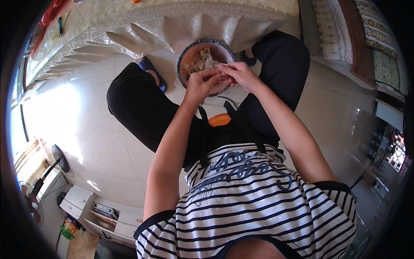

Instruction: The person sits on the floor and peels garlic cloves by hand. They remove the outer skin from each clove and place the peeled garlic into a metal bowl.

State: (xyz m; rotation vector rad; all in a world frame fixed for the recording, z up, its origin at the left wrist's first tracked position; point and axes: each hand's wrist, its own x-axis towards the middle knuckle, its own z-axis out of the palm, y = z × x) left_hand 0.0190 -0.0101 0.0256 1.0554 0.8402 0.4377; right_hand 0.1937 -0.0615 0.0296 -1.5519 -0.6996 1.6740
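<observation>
My left hand (199, 84) and my right hand (241, 75) meet over the near right part of a round waste bin (181, 66) with a dark patterned rim. Their fingertips pinch a small pale piece (223, 74) between them. Fingers cover most of it, so its kind cannot be told. Inside the bin lie crumpled whitish paper or plastic and pale scraps (203, 60), with some greenish bits. The bin stands on the floor between my knees.
A table with a cream embossed cloth (207, 27) hangs over the bin's far side. An orange rounded thing (220, 119) shows between my thighs, beside black straps (203, 118). A standing fan (59, 158) and white drawer cabinets (77, 200) are at the lower left.
</observation>
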